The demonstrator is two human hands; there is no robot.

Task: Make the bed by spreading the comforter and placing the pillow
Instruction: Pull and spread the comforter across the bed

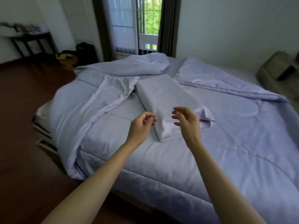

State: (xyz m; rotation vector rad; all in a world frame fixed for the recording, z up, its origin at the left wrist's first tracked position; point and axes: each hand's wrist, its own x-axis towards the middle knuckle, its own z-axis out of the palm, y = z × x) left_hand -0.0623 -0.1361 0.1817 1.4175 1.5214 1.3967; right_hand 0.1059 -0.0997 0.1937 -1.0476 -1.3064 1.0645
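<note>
A lavender comforter [226,135] covers most of the bed, rumpled and folded back on itself at the left and far side. On top of it, near the middle, lies a flat rectangular lavender pillow [163,97], set at an angle. My left hand [140,125] hovers just left of the pillow's near end, fingers loosely curled and holding nothing. My right hand [186,120] hovers above the pillow's near right corner, fingers relaxed and empty. Neither hand touches the pillow.
Dark wooden floor [24,143] lies left of the bed. A dark table [30,41] stands at the far left wall, with dark bags [76,54] beside the curtained window [137,25]. A brownish seat [278,70] stands at the right wall.
</note>
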